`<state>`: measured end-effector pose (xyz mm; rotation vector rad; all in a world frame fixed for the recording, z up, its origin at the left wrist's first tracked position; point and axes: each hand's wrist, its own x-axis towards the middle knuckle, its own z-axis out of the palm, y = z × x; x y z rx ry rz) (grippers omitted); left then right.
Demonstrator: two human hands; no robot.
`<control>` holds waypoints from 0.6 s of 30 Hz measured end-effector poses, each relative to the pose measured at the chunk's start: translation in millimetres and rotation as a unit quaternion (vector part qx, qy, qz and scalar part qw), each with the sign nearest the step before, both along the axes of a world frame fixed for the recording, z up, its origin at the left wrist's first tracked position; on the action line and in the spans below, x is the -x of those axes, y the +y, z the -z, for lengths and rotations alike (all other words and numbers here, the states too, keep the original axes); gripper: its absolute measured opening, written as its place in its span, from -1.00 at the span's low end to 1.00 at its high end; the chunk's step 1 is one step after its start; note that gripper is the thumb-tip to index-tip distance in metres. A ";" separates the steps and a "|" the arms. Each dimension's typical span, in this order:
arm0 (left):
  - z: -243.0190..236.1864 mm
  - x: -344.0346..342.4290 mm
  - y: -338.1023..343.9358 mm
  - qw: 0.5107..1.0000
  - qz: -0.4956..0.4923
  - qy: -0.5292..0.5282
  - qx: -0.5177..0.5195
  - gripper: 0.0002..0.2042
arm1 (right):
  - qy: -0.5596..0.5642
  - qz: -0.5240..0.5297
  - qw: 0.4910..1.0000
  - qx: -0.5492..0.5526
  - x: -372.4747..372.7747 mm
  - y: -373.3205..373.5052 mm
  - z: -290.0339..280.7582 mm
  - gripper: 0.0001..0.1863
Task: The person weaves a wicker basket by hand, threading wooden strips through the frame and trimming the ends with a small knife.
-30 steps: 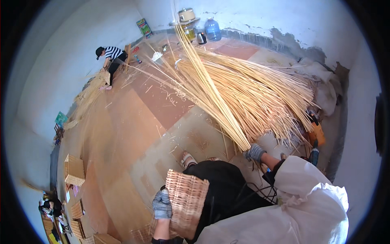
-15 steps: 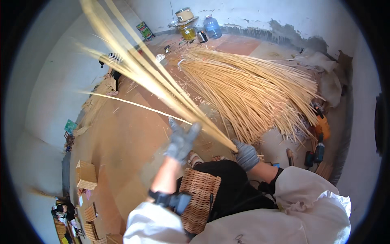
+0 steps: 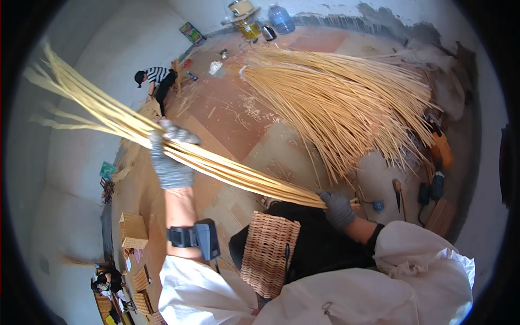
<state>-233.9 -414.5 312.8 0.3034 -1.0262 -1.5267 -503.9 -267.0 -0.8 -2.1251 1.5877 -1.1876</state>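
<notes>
A bundle of long, pale wicker rods (image 3: 233,172) stretches across in front of me, its thin ends fanned out and blurred at the upper left. My gloved left hand (image 3: 174,154) is closed around the middle of the bundle. At the thick ends, my gloved right hand (image 3: 338,210) grips the rods near my lap, their cut tips poking out past it. A woven wicker panel (image 3: 269,252) lies against my front, over dark cloth. Beyond the bundle, a big heap of similar rods (image 3: 341,111) spreads over the floor.
Right of the heap lie an orange power tool (image 3: 441,149), a cordless drill (image 3: 436,184) and a wooden-handled tool (image 3: 398,192). A blue water jug (image 3: 281,19) and a kettle (image 3: 268,33) stand by the far wall. Another person (image 3: 157,81) bends at far left; woven baskets (image 3: 133,231) sit at left.
My left hand has gone from open fingers beside the rods to a grip around them, moving up and left. The bundle has swung lower toward the left. My right hand keeps its hold.
</notes>
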 end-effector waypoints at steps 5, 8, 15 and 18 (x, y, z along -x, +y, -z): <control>-116.9 41.8 29.5 0.992 0.018 0.050 0.112 -0.80 | -0.084 -0.032 0.991 -0.098 35.7 -16.7 60.1 -0.49; -118.1 85.7 47.4 0.984 0.018 -0.019 0.178 -0.88 | -0.054 -0.039 0.972 -0.226 58.0 -25.2 68.2 -0.24; 127.6 207.7 74.8 0.906 -0.113 -0.398 -0.089 -0.72 | -0.102 -0.067 0.976 -0.182 37.8 -66.7 -15.4 -0.03; 109.9 206.3 72.8 0.965 -0.084 -0.230 -0.098 -0.75 | -0.161 -0.086 0.970 -0.159 28.5 -67.2 -18.9 -0.33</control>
